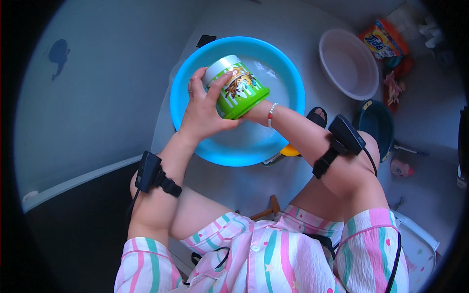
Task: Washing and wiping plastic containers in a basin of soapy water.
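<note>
A green and white cylindrical container (238, 86) with a printed picture is tilted over a large blue plastic basin (295, 88). Around its left side and the white end wraps my left hand (207, 102), thumb near the green rim. My right hand (254, 111) is at the green lower end, its fingers hidden behind or under the container, so its exact grip does not show. A beaded bracelet (272, 115) circles the right wrist. Water (256, 137) appears to lie in the basin below the hands.
A pale pink basin (348, 66), an orange Tide detergent bag (384, 40) and a dark green tub (377, 124) stand on the right. A yellow object (290, 150) shows under the blue basin's edge. A wall (91, 91) rises at left.
</note>
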Demonstrator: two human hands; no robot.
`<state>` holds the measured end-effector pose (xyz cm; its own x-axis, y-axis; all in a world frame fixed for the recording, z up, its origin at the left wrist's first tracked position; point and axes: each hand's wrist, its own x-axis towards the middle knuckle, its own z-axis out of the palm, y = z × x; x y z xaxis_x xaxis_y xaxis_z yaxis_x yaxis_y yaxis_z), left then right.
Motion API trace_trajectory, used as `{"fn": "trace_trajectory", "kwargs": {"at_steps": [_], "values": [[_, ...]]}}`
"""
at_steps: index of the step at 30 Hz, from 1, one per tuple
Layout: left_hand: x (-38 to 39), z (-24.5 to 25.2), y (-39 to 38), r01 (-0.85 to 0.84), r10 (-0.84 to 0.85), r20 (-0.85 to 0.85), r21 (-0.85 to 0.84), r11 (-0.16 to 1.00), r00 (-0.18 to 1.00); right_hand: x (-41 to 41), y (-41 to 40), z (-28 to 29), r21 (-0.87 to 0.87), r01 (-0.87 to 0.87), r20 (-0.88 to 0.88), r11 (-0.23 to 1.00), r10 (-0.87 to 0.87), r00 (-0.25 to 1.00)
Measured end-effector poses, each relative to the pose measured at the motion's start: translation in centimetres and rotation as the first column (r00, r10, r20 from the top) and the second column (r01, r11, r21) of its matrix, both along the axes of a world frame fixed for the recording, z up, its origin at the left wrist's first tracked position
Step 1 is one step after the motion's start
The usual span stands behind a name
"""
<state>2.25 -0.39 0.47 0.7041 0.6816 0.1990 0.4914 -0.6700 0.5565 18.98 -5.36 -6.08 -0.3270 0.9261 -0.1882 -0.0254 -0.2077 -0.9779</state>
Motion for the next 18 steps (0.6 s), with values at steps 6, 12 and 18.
{"fn": "trace_trajectory", "kwargs": {"at_steps": [6, 12, 18], "values": [[-0.8, 1.4, -0.3, 0.037, -0.045, 0.031, 0.211, 0.977, 0.999, 0.8, -2.4, 1.9, 0.020, 0.122, 0.166, 0.992, -0.124, 0.978], [-1.4, 3.1, 0.3, 0.001, -0.056, 0.134, 0.376, 0.927, 0.989, 1.9, -3.4, 3.9, 0.037, 0.222, 0.545, 0.974, -0.206, 0.813], [-1.7, 4.3, 0.6, -0.117, 0.009, 0.311, 0.330, 0.937, 0.950, 2.1, -3.7, 5.6, 0.129, 0.214, 0.571, 0.968, -0.249, 0.782]]}}
